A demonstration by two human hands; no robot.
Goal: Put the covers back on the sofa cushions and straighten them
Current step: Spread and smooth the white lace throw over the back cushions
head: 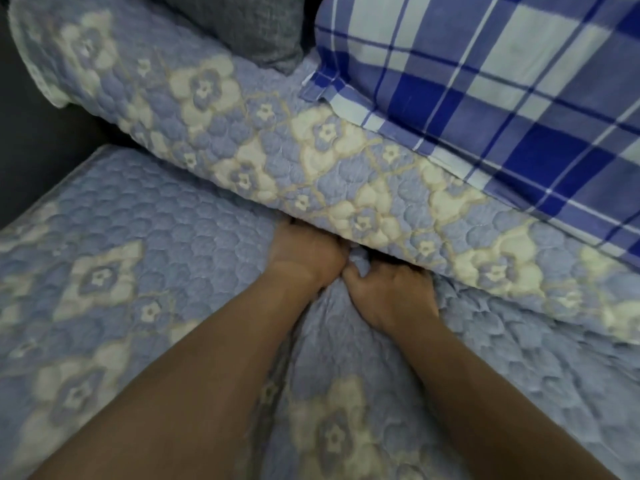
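Clearly soft stuff: quilted blue seat cover (114, 258) with cream flowers, spread over the seat cushions and rucked into a ridge at the middle, right at the crease under the back cushion (263, 140), which wears the same quilting. Left hand (304, 254) and right hand (388, 292) side by side at that crease, touching or nearly so, fingers curled into the bunched cloth and partly buried beneath the back cushion; fingertips hidden, so cannot tell how deep the hold goes. Probably tucking the cover's rear edge down into the gap. Padded, limp, light, likely a little bulky in the fold; should slide rather than tear, yet spring back out if left loose. Best taken at the gathered ridge, then smoothed outward. Checked blue pillow (502, 81) resting on top at the right; grey cushion (249, 26) behind.
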